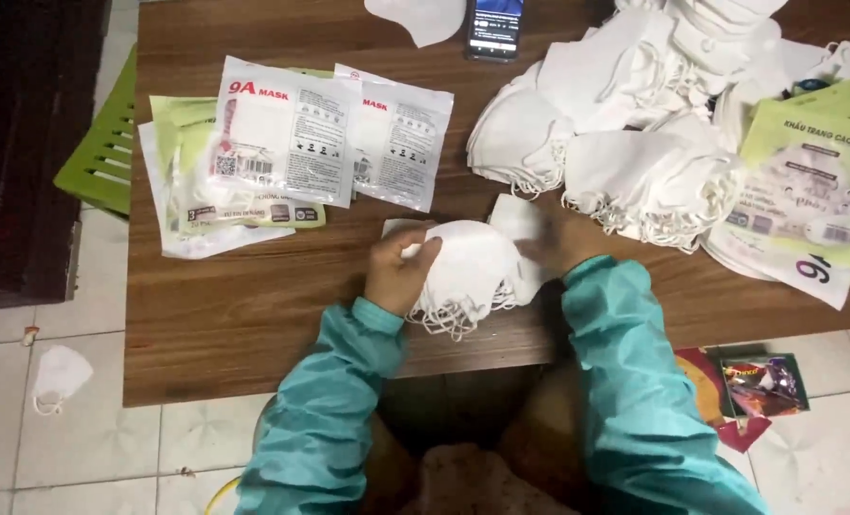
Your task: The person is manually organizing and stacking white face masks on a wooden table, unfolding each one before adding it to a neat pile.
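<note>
A small stack of white face masks (470, 272) lies near the front edge of the wooden table (244, 315), ear loops hanging off its near side. My left hand (401, 267) grips the stack's left side. My right hand (559, 246) presses on its right side, over a flat white mask lying under the stack. Both arms wear teal sleeves.
Sealed mask packets (282, 143) lie at the left of the table. Large heaps of loose white masks (635, 114) and more packets (807, 191) fill the right. A phone (495, 27) sits at the far edge. One mask (58, 374) lies on the tiled floor, left.
</note>
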